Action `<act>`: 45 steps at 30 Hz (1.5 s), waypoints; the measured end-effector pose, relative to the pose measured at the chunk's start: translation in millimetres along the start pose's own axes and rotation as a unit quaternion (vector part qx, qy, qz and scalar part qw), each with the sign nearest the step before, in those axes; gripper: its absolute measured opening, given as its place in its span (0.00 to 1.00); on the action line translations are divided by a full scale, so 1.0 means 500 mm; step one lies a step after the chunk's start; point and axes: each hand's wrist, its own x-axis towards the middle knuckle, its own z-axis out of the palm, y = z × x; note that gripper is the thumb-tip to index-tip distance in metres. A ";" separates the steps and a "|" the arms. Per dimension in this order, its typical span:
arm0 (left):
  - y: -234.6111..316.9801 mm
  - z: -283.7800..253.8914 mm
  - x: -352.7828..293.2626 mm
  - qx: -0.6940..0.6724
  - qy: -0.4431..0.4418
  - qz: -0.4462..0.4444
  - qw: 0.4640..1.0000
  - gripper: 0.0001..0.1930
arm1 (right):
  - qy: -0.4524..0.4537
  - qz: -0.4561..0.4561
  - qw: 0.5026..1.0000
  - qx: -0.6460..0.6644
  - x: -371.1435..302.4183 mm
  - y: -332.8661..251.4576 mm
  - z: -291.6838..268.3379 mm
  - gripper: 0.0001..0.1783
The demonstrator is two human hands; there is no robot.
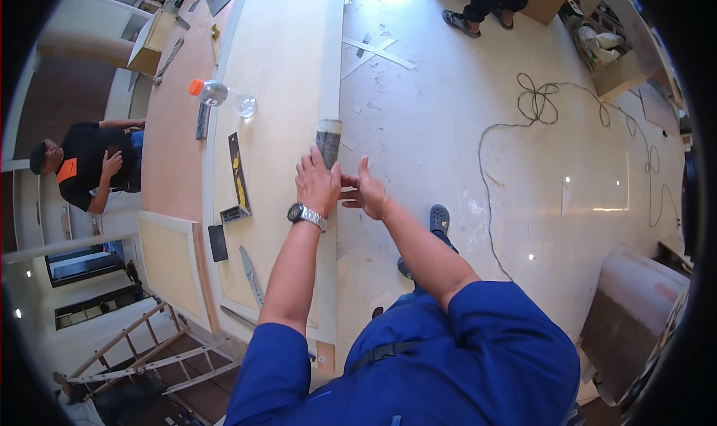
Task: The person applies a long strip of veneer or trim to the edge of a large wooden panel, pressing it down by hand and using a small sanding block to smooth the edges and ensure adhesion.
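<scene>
Along the right edge of the pale wooden panel (280, 75) lies a dark grey, rough-faced block (328, 144) with a whitish end, which looks like a sanding block. My left hand (319, 185), with a metal watch (305, 214) at its wrist, is closed over the block's near part and covers it. Just to the right, beyond the panel's edge, my right hand (366, 191) has its thumb raised and its fingers stretched toward the left hand. The right fingertips are close to the left hand; whether they touch the block is hidden.
On the panel lie a square (238, 173) with yellow marks, a dark flat piece (217, 243), a saw-like blade (250, 275) and an orange-capped bottle (214, 93). A black cord (485, 157) loops across the floor. People stand left and far right. A ladder (142, 351) is lower left.
</scene>
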 end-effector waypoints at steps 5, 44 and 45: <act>0.019 0.006 0.140 -0.012 -0.042 -0.018 0.999 0.38 | -0.007 0.024 1.000 -0.003 0.001 0.007 -0.005 0.56; -0.039 -0.034 -0.144 -0.078 -0.040 -0.007 0.996 0.36 | -0.048 -0.085 0.990 0.098 0.013 0.060 -0.015 0.21; -0.034 -0.031 -0.086 -0.073 -0.041 -0.001 0.996 0.36 | -0.057 -0.078 0.994 0.060 0.011 0.055 -0.012 0.21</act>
